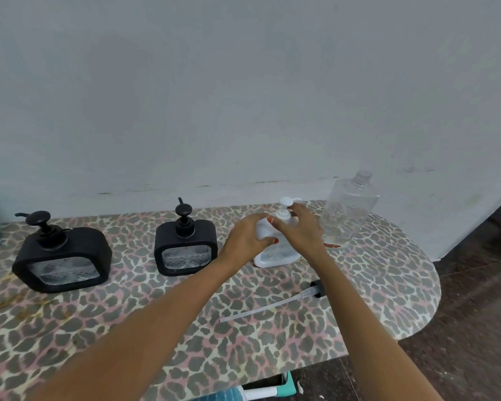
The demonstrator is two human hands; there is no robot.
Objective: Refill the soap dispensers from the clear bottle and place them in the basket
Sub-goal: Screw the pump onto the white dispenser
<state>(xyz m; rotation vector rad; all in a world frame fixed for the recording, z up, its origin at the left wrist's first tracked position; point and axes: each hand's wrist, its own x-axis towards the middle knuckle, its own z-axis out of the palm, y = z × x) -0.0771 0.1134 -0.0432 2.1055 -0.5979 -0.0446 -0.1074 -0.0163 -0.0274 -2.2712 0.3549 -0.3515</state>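
White plastic dispenser (276, 247) is standing at three o'clock from two black dispensers (185, 250). The left hand (248, 237) is wrapping around it, probably steadying it, while the right hand (302, 230) is pinching near its pump. The clear bottle (349, 211) is waiting open at one o'clock.

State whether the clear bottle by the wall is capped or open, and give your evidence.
Open. The clear bottle stands upright with its threaded neck bare; no cap is on it.

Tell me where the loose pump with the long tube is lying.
In the head view the loose pump lies flat on the leopard-print table, right of centre, nearer the camera than the white dispenser, partly hidden under the right forearm.
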